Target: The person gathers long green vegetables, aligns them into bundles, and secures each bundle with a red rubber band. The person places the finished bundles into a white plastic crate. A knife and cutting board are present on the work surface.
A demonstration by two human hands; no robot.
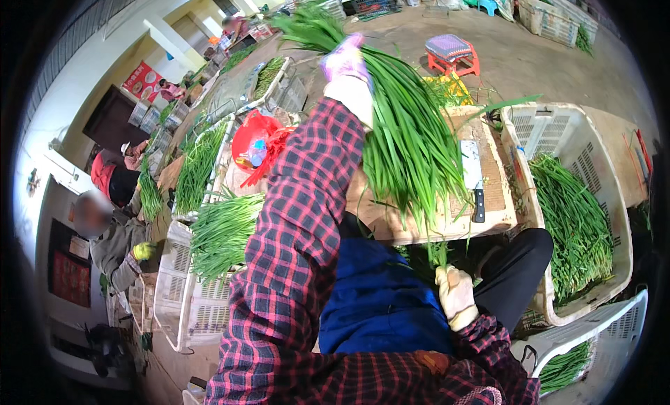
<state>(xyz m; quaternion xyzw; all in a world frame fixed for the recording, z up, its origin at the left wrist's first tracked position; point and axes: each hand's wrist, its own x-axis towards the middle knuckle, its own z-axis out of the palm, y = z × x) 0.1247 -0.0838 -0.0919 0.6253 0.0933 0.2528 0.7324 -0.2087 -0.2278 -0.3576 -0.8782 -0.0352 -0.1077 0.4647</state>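
Note:
My left hand (345,65), in a pinkish patterned glove with a white cuff, grips a big bunch of long green leafy stalks (408,127), perhaps garlic chives. The bunch hangs over a wooden board, its leaf tips fanning toward me. Low in front of my lap, my right hand (456,295) in a cream glove is closed on a small tuft of green leaves (438,252) below the board's near edge. A cleaver (472,167) with a black handle lies on the board, right of the bunch. A red bowl (246,138) with red strips stands left of my left forearm.
White plastic crates (620,216) of greens stand at right; another crate (180,284) with stalks stands at left. A cushioned red stool (453,54) is beyond the board. A person in yellow gloves (112,237) works at far left, others behind.

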